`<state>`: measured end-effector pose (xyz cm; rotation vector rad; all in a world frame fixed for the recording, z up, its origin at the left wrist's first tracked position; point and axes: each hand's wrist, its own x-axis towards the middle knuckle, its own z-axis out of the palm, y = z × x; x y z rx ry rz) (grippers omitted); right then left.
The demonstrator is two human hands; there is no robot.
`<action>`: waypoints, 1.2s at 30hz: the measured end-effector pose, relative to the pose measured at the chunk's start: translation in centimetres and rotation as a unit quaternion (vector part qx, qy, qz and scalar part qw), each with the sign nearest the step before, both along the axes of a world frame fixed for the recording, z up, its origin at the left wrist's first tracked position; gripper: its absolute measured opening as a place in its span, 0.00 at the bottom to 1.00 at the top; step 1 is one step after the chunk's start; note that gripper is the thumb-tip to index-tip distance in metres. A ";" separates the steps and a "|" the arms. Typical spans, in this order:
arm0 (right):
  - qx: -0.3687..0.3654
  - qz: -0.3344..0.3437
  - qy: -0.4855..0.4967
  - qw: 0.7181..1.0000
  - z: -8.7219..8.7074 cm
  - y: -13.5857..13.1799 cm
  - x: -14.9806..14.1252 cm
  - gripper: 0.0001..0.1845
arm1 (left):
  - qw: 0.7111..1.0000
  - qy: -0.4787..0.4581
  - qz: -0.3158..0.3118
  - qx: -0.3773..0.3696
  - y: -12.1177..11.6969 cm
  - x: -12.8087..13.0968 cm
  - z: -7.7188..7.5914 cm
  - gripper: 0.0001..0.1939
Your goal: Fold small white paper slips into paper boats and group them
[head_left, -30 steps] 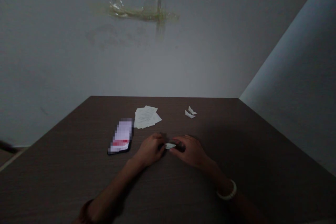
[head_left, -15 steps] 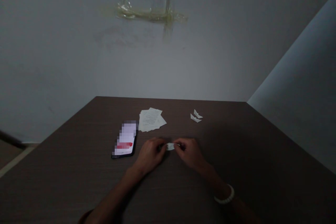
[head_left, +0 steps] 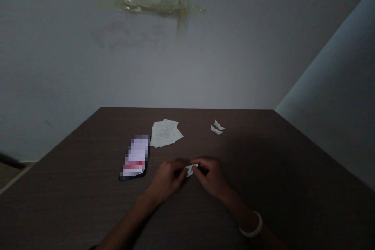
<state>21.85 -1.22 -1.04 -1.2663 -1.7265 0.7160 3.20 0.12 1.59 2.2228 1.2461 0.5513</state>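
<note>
Between my two hands is a small folded piece of white paper (head_left: 191, 170), held just above or against the table. My left hand (head_left: 167, 177) pinches its left end between thumb and fingers. On the other side, the thumb and forefinger of my right hand (head_left: 211, 175) close on its right part. The fingertips cover the paper's ends, so its full shape is hidden. Farther back to the right stand two small folded paper boats (head_left: 217, 129), close together. A loose stack of printed paper sheets (head_left: 164, 133) lies behind my left hand.
A phone (head_left: 136, 156) with a lit, blurred screen lies left of my left hand, beside the sheets. The dark brown table (head_left: 88, 164) meets a grey wall (head_left: 234, 66) at its far edge. Clear tape (head_left: 152, 8) sticks to the wall.
The paper has tilted, its right end now higher, and my right forefinger has stretched out along its top edge. The whole view has shifted slightly.
</note>
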 end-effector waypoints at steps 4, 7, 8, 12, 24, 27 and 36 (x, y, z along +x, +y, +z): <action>-0.020 0.004 0.034 0.999 -0.2 -0.1 -0.2 0.15 | 1.000 -0.016 0.007 -0.023 -0.2 0.1 0.6 0.17; -0.026 0.008 0.060 0.998 -0.2 -0.2 -0.5 0.17 | 0.999 -0.029 0.006 -0.034 -0.2 0.1 0.9 0.19; -0.024 0.006 0.066 0.998 -0.2 -0.2 -0.6 0.17 | 0.999 -0.029 0.008 -0.035 -0.2 0.1 0.9 0.20; -0.015 -0.008 0.072 0.997 0.0 -0.2 -0.9 0.16 | 0.999 -0.014 0.022 -0.035 -0.2 0.1 1.0 0.20; -0.043 -0.019 0.073 0.996 0.1 -0.4 -1.0 0.14 | 0.997 -0.035 0.006 -0.070 -0.1 -0.2 0.6 0.23; -0.054 -0.012 0.080 0.995 0.1 -0.4 -1.1 0.10 | 0.996 -0.044 0.009 -0.076 -0.1 -0.2 0.5 0.22; -0.001 -0.047 -0.006 0.999 0.2 -0.3 -0.8 0.07 | 0.992 -0.094 0.051 -0.071 -0.1 0.1 0.5 0.15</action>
